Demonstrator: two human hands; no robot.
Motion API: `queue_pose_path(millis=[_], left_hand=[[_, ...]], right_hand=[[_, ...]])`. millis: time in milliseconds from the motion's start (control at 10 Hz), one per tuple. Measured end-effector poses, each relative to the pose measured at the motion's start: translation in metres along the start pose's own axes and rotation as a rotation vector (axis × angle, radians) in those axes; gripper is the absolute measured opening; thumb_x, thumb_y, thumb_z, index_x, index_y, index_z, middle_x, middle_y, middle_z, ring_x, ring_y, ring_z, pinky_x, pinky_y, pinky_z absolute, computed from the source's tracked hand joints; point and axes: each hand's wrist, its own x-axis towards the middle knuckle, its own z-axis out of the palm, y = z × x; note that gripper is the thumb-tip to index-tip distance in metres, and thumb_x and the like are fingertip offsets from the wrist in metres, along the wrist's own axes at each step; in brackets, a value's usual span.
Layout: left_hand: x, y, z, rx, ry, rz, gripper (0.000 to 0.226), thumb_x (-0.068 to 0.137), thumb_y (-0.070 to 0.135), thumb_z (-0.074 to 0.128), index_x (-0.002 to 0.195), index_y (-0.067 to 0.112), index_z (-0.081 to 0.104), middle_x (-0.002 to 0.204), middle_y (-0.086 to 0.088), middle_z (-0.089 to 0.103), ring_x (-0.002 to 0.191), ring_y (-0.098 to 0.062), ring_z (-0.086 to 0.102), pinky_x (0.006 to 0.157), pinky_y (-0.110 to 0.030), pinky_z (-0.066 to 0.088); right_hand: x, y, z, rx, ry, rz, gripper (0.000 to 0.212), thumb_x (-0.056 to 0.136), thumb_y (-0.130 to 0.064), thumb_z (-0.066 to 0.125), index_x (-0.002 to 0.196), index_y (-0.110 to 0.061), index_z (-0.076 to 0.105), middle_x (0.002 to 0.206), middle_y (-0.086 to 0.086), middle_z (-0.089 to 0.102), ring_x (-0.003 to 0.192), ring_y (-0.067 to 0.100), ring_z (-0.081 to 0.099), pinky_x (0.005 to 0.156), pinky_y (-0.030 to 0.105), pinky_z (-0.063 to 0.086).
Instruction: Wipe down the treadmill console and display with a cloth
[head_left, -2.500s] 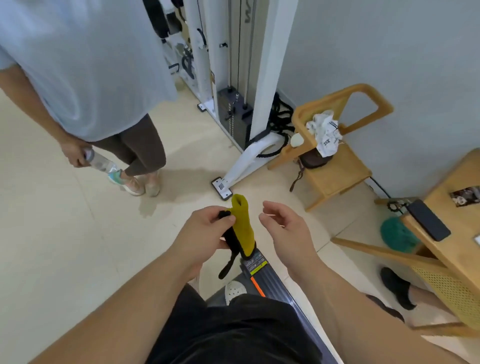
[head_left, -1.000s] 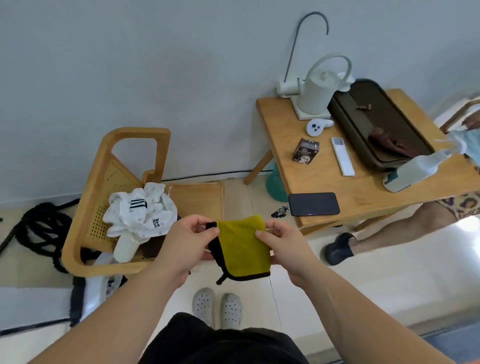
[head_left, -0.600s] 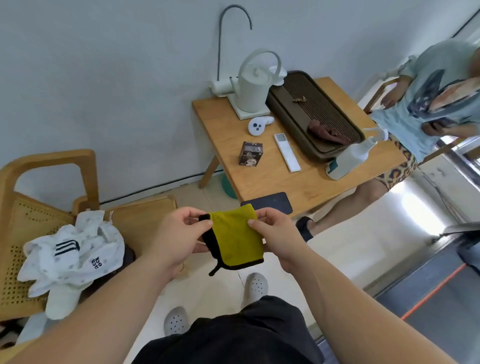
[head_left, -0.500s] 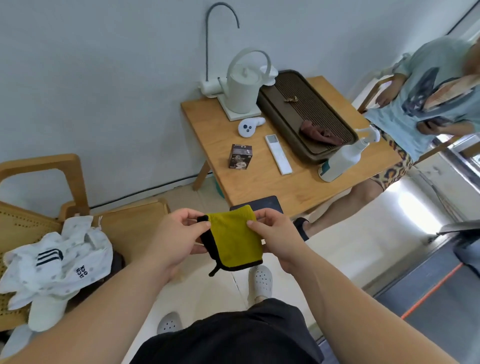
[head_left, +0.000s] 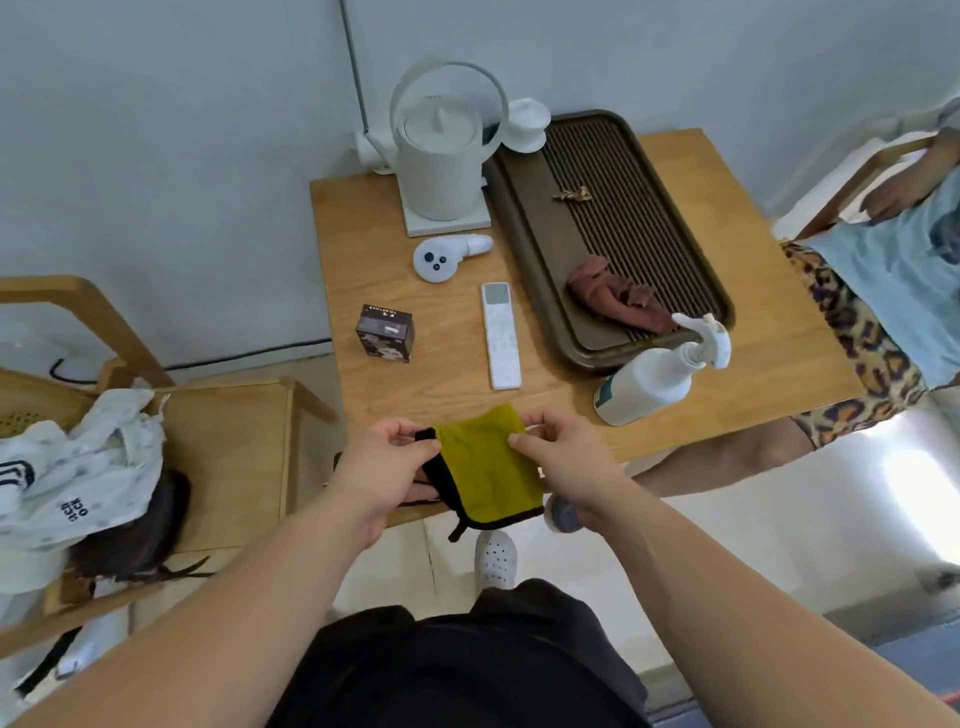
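A yellow cloth (head_left: 485, 467) with a black edge hangs folded between both hands at chest height, over the near edge of a wooden table (head_left: 737, 405). My left hand (head_left: 387, 470) pinches its top left corner and my right hand (head_left: 563, 457) pinches its top right corner. A white spray bottle (head_left: 652, 382) lies tilted on the table just right of my right hand. No treadmill console or display is in sight.
On the table stand a white kettle (head_left: 444, 156), a dark tray (head_left: 613, 228) with a brown rag (head_left: 615, 301), a white remote (head_left: 501, 335), a small dark box (head_left: 385, 332) and a round white controller (head_left: 441, 257). A wooden chair (head_left: 228, 457) with clothes stands left. A seated person (head_left: 893, 291) is right.
I have turned away from the treadmill and gym machine and come up to the wooden table. The cloth went from bunched in my left hand to spread between both hands.
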Motion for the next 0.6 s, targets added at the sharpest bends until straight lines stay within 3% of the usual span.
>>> queue_pose_path(millis=[100, 200, 300, 400, 500, 600], left_hand=[[0.014, 0.006, 0.027, -0.024, 0.021, -0.060, 0.014, 0.095, 0.006, 0.065, 0.109, 0.007, 0.063, 0.106, -0.020, 0.072, 0.083, -0.029, 0.072, 0.071, -0.041, 0.062], [0.029, 0.012, 0.051, -0.033, 0.020, -0.090, 0.013, 0.095, 0.005, 0.065, 0.106, 0.012, 0.063, 0.110, -0.021, 0.072, 0.092, -0.030, 0.072, 0.070, -0.038, 0.062], [0.041, 0.021, 0.070, 0.002, -0.002, -0.122, 0.023, 0.094, 0.006, 0.064, 0.115, 0.014, 0.061, 0.109, -0.014, 0.069, 0.102, -0.027, 0.066, 0.087, -0.043, 0.058], [0.045, 0.028, 0.082, 0.103, -0.035, -0.141, 0.025, 0.095, 0.005, 0.058, 0.082, 0.027, 0.058, 0.090, 0.000, 0.061, 0.100, -0.024, 0.057, 0.103, -0.043, 0.046], [0.041, 0.031, 0.082, 0.105, -0.021, -0.156, 0.014, 0.097, 0.012, 0.058, 0.096, 0.025, 0.061, 0.103, -0.003, 0.063, 0.104, -0.022, 0.058, 0.094, -0.039, 0.047], [0.037, 0.035, 0.072, 0.074, 0.038, -0.128, 0.027, 0.096, 0.023, 0.061, 0.123, 0.022, 0.057, 0.115, -0.002, 0.063, 0.109, -0.023, 0.062, 0.097, -0.045, 0.052]], right_hand=[[0.022, 0.001, -0.023, -0.088, 0.029, -0.003, 0.004, 0.097, -0.026, 0.068, 0.100, -0.025, 0.071, 0.094, 0.000, 0.072, 0.086, 0.014, 0.067, 0.062, 0.025, 0.050], [0.044, 0.010, -0.034, -0.147, 0.114, 0.010, 0.004, 0.096, -0.026, 0.067, 0.099, -0.026, 0.070, 0.097, 0.002, 0.072, 0.093, 0.021, 0.068, 0.072, 0.036, 0.057], [0.061, 0.016, -0.039, -0.324, 0.071, 0.014, 0.024, 0.099, -0.030, 0.060, 0.122, -0.027, 0.067, 0.116, 0.001, 0.071, 0.106, 0.024, 0.066, 0.089, 0.041, 0.057], [0.071, 0.018, -0.039, -0.525, -0.035, 0.006, 0.044, 0.101, -0.033, 0.057, 0.143, -0.020, 0.052, 0.133, 0.006, 0.062, 0.109, 0.024, 0.058, 0.087, 0.033, 0.047], [0.068, 0.015, -0.038, -0.555, -0.065, 0.007, 0.052, 0.100, -0.037, 0.059, 0.147, -0.018, 0.048, 0.141, 0.009, 0.056, 0.114, 0.025, 0.056, 0.089, 0.032, 0.046], [0.060, 0.004, -0.037, -0.536, -0.075, -0.053, 0.057, 0.098, -0.041, 0.064, 0.149, -0.020, 0.047, 0.147, 0.008, 0.050, 0.125, 0.026, 0.053, 0.091, 0.031, 0.043]])
